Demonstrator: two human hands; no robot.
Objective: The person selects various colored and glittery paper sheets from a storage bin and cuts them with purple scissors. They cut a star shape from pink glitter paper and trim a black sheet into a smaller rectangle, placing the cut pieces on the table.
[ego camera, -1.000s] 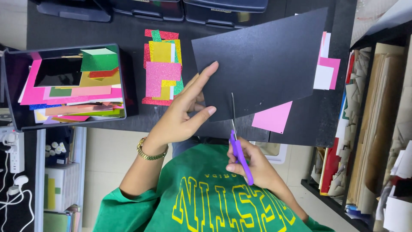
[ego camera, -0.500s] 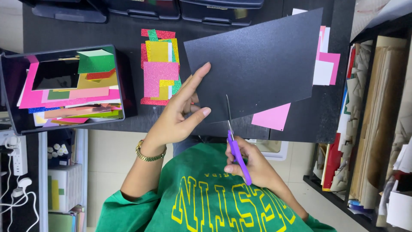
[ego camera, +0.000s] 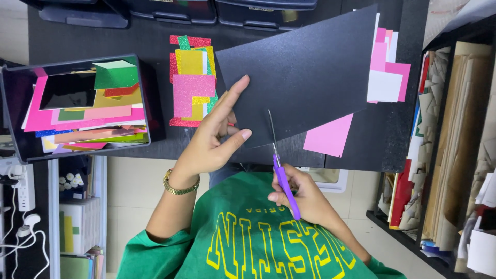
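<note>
My left hand (ego camera: 214,137) holds the near left corner of a large black glitter sheet (ego camera: 305,72), thumb on top and fingers under it. My right hand (ego camera: 302,199) grips purple-handled scissors (ego camera: 281,168). Their metal blades point away from me and bite into the near edge of the black sheet. The sheet is lifted above a dark table (ego camera: 129,39) and tilts up to the right.
A black box (ego camera: 15,113) of coloured paper scraps stands at the left. A pile of glitter sheets (ego camera: 192,77) lies left of the black sheet; pink and white pieces (ego camera: 385,72) and a pink square (ego camera: 330,137) lie right. Shelves with paper (ego camera: 454,155) stand at the far right.
The black sheet has shifted a little to the left and turned slightly. The scissor blades have gone further into its near edge. Both hands stay in their grips.
</note>
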